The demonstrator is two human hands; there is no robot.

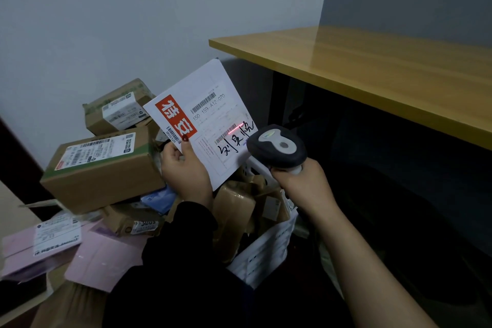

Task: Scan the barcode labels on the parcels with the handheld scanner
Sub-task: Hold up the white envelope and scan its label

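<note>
My left hand holds up a flat white parcel by its lower left edge, label side facing me. The parcel carries a red block with white characters, barcodes and black handwriting. My right hand grips the handle of a grey and white handheld scanner, whose head points at the parcel from the lower right. A red scan line falls across the lower barcode on the label.
Brown cardboard boxes with labels are piled at the left against the wall. Pink mailers lie in the lower left. A white bin under my hands holds brown packets. A yellow tabletop juts out at the right, dark space beneath it.
</note>
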